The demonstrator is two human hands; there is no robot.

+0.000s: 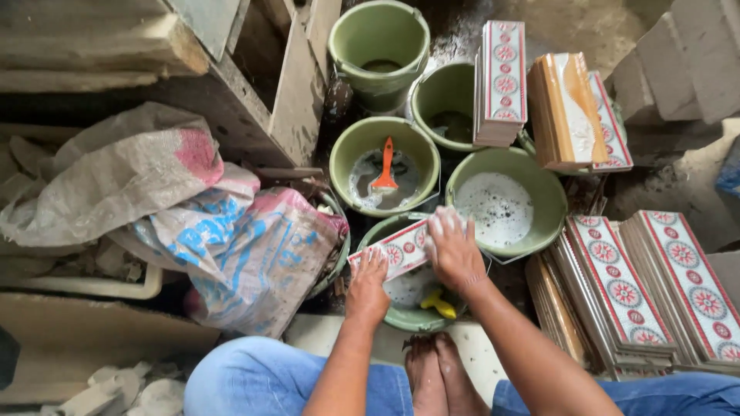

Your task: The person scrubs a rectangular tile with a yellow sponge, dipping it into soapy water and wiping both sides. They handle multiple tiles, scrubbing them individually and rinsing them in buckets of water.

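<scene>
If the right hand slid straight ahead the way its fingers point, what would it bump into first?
The right hand lies on the patterned tile, fingers pointing up and away. Straight ahead it would probably meet the rim of the green bucket holding foamy water first, though depth is hard to judge.

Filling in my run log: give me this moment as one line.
left hand: holds patterned tile end | right hand: rubs tile top | tile: over green bucket | nearby: orange brush, tile stacks
</scene>
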